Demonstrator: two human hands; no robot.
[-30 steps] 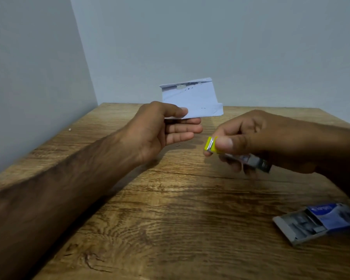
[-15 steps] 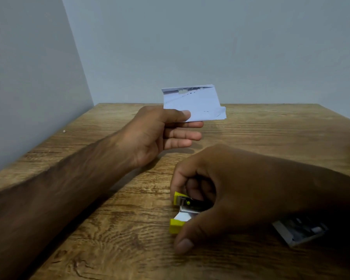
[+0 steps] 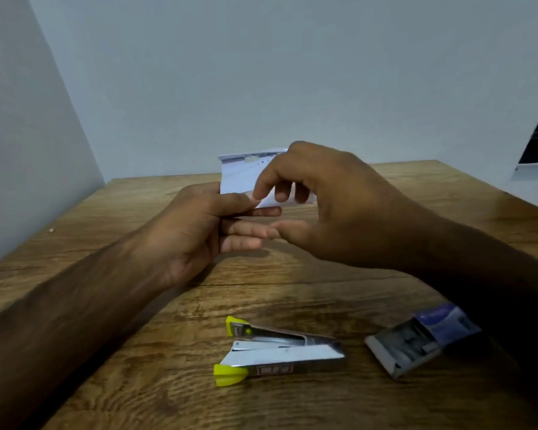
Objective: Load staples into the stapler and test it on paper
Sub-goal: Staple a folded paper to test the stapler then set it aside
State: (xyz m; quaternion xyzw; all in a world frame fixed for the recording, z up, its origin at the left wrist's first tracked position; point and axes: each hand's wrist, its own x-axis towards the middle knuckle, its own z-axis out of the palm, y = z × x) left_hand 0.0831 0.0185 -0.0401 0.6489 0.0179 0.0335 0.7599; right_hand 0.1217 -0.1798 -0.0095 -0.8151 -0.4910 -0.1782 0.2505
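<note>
Here, the paper is half hidden.
The left hand pinches its edge; the right hand curls across it, and I cannot tell whether it grips. The stapler lies on the table, apart from both.

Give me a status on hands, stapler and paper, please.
Left hand pinches paper; right hand at paper, grip unclear. Stapler lies on table, unheld. Nothing blocking.
</note>
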